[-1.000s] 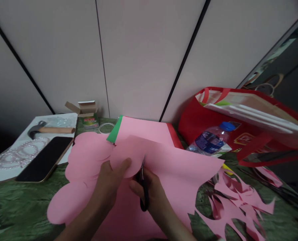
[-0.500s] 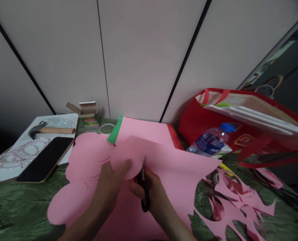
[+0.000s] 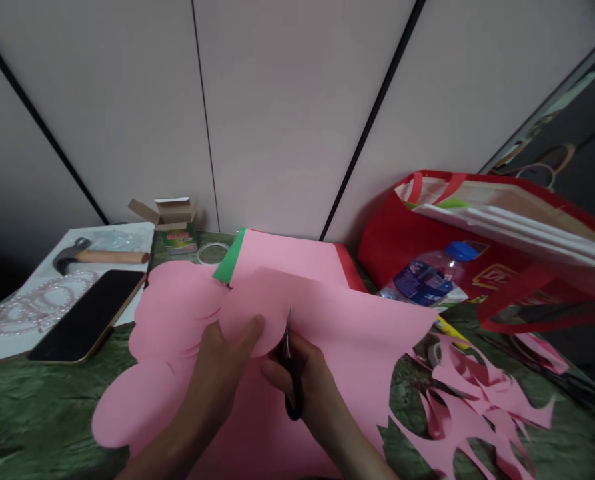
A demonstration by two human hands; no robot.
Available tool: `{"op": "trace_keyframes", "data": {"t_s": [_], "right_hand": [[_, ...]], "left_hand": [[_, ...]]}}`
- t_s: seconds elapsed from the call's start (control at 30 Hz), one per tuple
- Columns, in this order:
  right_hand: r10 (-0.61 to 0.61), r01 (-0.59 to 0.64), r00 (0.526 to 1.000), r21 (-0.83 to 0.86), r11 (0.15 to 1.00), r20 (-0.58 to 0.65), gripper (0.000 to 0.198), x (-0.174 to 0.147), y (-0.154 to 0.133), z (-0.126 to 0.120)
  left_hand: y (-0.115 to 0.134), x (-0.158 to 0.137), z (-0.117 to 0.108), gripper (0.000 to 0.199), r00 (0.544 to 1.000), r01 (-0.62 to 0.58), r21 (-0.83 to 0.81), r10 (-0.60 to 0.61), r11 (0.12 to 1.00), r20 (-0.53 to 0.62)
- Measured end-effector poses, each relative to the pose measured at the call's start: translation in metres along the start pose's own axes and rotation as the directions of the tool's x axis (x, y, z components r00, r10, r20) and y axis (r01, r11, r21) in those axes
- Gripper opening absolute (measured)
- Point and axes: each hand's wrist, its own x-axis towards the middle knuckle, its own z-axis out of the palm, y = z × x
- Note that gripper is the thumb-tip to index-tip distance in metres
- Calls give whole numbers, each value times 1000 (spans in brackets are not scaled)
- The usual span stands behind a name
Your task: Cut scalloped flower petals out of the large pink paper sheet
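My left hand [image 3: 225, 363] pinches the rounded part of a pink paper sheet [image 3: 337, 317], thumb on top and fingers hidden beneath. In my right hand [image 3: 310, 373] is a pair of black-handled scissors [image 3: 291, 373], its blades at the sheet along the curved edge by my left thumb. To the left of my left hand lie several rounded pink paper pieces [image 3: 172, 307], overlapping each other. More pink paper lies beneath both hands. A stack of coloured paper [image 3: 292, 253], pink on top with green and red edges showing, rests behind.
Pink paper scraps [image 3: 470, 400] are heaped at the right, near a yellow stick [image 3: 451, 332]. A water bottle [image 3: 427, 277] leans before a red bag [image 3: 392, 227]. Leftward are a black phone [image 3: 85, 317], a hammer [image 3: 102, 256], clear beads [image 3: 42, 303] and a small open box [image 3: 177, 233].
The view has shifted slightly. Both hands, the scissors and the pink sheet keep nearly the same places, with the sheet's right corner a little lower and further left.
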Motion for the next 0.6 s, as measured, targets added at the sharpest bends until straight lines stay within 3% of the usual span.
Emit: {"op": "trace_keyframes", "data": {"t_s": [0.6], "right_hand": [[22, -22, 1000, -10, 1000, 13, 23, 6, 4, -8]], "left_hand": [[-4, 5, 4, 41, 1000, 25, 0, -25, 1000, -14]]}}
